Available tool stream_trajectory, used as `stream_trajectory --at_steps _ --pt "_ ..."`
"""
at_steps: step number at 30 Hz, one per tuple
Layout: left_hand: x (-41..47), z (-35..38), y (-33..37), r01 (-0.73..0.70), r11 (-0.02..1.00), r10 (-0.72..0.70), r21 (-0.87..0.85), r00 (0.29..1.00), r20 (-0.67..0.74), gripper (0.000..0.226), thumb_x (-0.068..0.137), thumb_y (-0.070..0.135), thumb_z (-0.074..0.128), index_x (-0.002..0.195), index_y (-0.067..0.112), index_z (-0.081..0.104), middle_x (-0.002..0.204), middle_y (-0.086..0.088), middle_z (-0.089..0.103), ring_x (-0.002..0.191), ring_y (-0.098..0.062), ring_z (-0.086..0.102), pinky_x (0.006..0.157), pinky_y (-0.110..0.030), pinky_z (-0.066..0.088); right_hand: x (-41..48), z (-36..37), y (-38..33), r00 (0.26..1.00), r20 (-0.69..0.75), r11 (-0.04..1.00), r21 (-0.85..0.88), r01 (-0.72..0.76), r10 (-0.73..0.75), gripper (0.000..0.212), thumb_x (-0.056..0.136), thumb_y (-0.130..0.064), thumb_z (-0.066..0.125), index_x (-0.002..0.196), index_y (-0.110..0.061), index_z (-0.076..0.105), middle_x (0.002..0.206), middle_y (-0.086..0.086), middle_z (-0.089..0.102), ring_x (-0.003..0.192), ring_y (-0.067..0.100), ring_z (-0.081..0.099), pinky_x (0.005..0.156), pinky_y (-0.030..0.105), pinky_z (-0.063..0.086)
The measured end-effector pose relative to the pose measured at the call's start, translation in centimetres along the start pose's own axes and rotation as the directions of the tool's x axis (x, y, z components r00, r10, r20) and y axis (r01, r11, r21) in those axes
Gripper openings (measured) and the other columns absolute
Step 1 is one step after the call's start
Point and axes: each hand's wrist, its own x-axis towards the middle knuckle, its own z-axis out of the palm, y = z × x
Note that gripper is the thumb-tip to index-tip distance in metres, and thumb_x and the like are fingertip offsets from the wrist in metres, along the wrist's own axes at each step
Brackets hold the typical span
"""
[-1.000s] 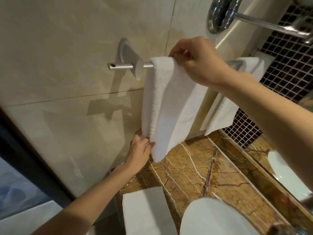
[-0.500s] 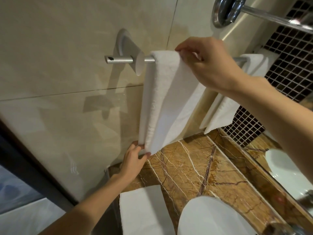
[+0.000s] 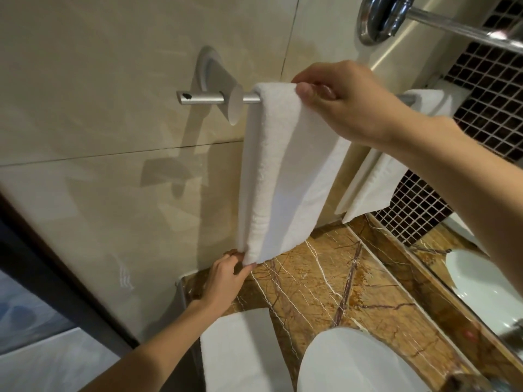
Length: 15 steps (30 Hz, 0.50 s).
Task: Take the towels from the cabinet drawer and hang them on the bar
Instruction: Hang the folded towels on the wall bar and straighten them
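A folded white towel point(image 3: 285, 171) hangs over the silver towel bar point(image 3: 203, 98) on the beige tiled wall. My right hand point(image 3: 348, 103) grips the towel's top fold on the bar, thumb in front. My left hand point(image 3: 226, 278) pinches the towel's lower left corner just above the marble counter. A second white towel point(image 3: 376, 176) hangs further right on the same bar, partly behind my right arm. A third folded white towel point(image 3: 240, 352) lies flat on the counter's near left end.
The brown veined marble counter point(image 3: 353, 292) runs below the bar. A white round basin point(image 3: 359, 363) sits at its near edge. A mirror point(image 3: 481, 287) and dark mosaic tiles point(image 3: 486, 89) stand at the right. A chrome rail point(image 3: 452, 26) juts out overhead.
The hanging towel has been drawn down and straightened; my left hand has slid lower with its bottom corner. My right hand stays gripping the top fold on the bar.
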Motion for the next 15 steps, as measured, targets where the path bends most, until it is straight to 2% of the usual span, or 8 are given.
stream_trajectory --at_steps 4,7,10,15 --pt "-0.6 -0.4 0.2 0.118 0.989 -0.122 -0.094 0.992 -0.044 0.027 0.078 0.025 0.078 0.086 0.008 0.058 0.082 0.002 0.067 0.077 -0.019 0.062 0.064 -0.034 0.046 -0.1 0.1 -0.1 1.0 -0.01 1.0 0.006 -0.005 0.005 0.032 0.101 -0.028 0.042 0.119 -0.011 0.063 0.111 0.006 0.067 0.1 0.024 0.059 0.083 0.035 0.042" --pt "-0.5 -0.5 0.8 0.191 0.957 -0.197 -0.221 0.98 -0.007 0.034 0.076 0.022 0.079 0.095 0.013 0.052 0.086 0.005 0.066 0.083 -0.01 0.062 0.065 -0.022 0.044 -0.1 0.2 -0.1 1.0 -0.021 1.0 0.007 -0.003 0.003 0.032 0.101 -0.028 0.043 0.117 -0.01 0.063 0.11 0.008 0.067 0.099 0.026 0.059 0.084 0.039 0.044" --pt "0.1 -0.4 1.1 0.219 0.942 -0.216 -0.255 0.976 0.037 0.038 0.076 0.021 0.079 0.106 0.012 0.057 0.088 0.008 0.067 0.084 -0.008 0.062 0.072 -0.025 0.047 -0.2 0.2 -0.3 1.0 -0.025 1.0 0.012 -0.008 0.008 0.031 0.101 -0.028 0.043 0.117 -0.01 0.063 0.109 0.008 0.067 0.097 0.026 0.059 0.084 0.041 0.044" --pt "0.5 0.0 0.7 0.211 0.95 -0.197 -0.23 0.977 0.083 0.023 0.079 0.027 0.076 0.092 0.011 0.066 0.081 0.001 0.068 0.075 -0.017 0.061 0.066 -0.025 0.046 -0.3 0.1 -0.4 1.0 -0.022 1.0 0.005 -0.008 0.008 0.032 0.101 -0.031 0.043 0.117 -0.012 0.063 0.109 0.008 0.067 0.098 0.027 0.06 0.086 0.047 0.045"
